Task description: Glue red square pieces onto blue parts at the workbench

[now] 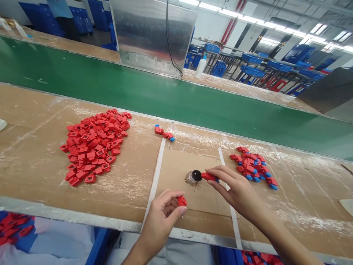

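My left hand point(165, 211) is curled around a small red plastic piece point(181, 201), pinched between thumb and fingers near the bench's front edge. My right hand point(234, 187) pinches a red and blue piece point(209, 177) and holds its tip against a small round jar with a dark lid point(193, 176) that stands on the cardboard. Brownish specks lie around the jar.
A big heap of red square pieces point(93, 145) lies at the left. A smaller pile of red and blue pieces point(253, 167) sits right of my hand. Two loose pieces point(164, 133) lie near the green conveyor belt point(138, 92). Blue bins stand below the bench.
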`<state>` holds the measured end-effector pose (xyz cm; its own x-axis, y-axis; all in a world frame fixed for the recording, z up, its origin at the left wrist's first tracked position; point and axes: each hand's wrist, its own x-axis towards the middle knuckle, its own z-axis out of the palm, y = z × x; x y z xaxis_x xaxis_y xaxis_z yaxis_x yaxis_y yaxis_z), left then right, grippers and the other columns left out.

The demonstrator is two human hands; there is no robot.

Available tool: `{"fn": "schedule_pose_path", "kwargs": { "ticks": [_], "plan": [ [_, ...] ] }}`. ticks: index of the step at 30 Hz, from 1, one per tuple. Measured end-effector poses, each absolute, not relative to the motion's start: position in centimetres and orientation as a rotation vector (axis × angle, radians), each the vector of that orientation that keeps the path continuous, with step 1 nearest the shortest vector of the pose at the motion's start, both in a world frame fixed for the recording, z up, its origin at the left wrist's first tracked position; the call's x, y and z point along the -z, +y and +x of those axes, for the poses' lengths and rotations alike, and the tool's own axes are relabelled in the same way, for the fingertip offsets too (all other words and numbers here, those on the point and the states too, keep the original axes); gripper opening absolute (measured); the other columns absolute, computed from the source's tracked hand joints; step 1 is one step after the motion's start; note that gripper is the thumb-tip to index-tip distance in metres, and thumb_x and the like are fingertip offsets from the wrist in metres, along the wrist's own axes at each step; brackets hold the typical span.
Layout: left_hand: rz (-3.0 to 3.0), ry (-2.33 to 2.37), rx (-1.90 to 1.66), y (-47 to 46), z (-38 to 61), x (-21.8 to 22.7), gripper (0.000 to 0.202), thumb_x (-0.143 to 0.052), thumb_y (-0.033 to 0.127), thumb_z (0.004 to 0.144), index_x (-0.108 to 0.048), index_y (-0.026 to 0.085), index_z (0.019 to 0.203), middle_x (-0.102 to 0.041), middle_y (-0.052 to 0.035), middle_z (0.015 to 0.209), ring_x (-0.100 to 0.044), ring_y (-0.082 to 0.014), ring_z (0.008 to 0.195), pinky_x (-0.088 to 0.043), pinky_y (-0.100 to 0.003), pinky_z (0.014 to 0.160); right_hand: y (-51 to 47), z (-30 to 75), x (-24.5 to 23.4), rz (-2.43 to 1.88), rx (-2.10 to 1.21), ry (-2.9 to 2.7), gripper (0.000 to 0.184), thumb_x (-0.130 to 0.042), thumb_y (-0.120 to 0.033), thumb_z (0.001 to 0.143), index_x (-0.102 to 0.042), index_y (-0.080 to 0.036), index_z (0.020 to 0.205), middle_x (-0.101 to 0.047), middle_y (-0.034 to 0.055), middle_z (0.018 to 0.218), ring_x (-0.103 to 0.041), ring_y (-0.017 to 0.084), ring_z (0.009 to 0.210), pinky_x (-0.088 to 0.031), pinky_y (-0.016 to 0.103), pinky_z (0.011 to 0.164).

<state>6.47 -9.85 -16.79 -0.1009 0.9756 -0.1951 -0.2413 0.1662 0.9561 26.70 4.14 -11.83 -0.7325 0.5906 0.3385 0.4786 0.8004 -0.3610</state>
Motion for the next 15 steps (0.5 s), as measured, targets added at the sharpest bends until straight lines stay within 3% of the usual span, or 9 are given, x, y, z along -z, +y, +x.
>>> {"fn": "schedule_pose_path", "kwargs": {
  "ticks": [15],
  "plan": [
    [0.871, 1.208, -1.208, -10.15, 5.6, 16.94, 0.026, -0.065, 0.034, 0.086, -0.066, 0.023, 0.11, -0.056, -0.0027, 0.094, -0.055, -0.0134, 0.081, -0.049, -0.026, 0.073, 3.97, 26.58, 12.2, -0.785, -0.301, -2.587, 0.019, -0.057, -0.023, 0.095, -0.059, -0.019, 0.114, -0.065, 0.0062, 0.101, -0.064, 0.017, 0.09, -0.053, 0.029, 0.076]
  ]
}}
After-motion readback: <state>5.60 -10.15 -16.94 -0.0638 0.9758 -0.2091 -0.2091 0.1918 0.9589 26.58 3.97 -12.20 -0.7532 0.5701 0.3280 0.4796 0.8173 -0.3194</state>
